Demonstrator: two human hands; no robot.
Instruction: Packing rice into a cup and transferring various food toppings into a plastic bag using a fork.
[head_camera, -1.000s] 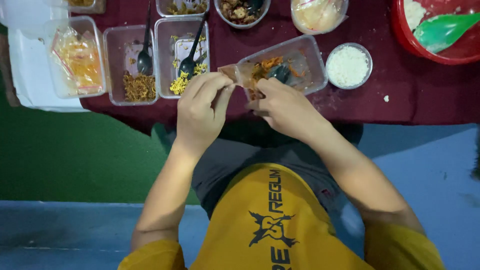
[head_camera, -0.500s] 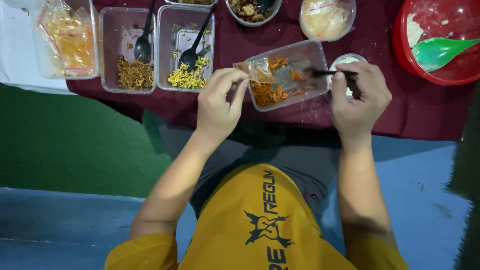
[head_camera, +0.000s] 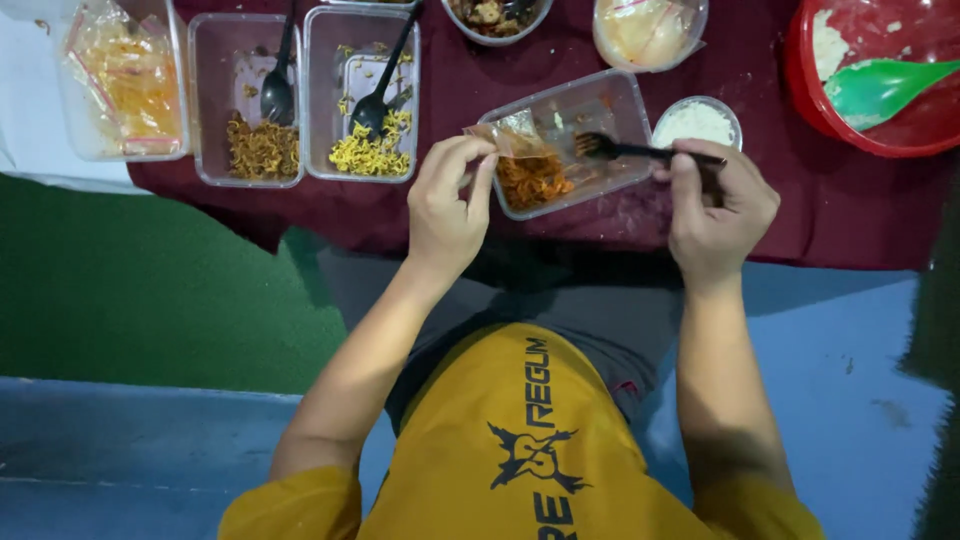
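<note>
Since earlier: right hand (head_camera: 718, 205) is now bringing black fork (head_camera: 640, 151) over clear tray (head_camera: 610, 100), frame centre | left hand (head_camera: 447, 200) is pinching small plastic bag (head_camera: 512, 135) | orange noodles (head_camera: 532, 180) are lying in tray; bagging is looking barely begun.

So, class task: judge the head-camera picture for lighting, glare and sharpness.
Head view: even, dim light on the maroon tablecloth; soft glare on the clear plastic containers; left hand, right hand and black fork fairly sharp; the floor is dark at the right edge.
</note>
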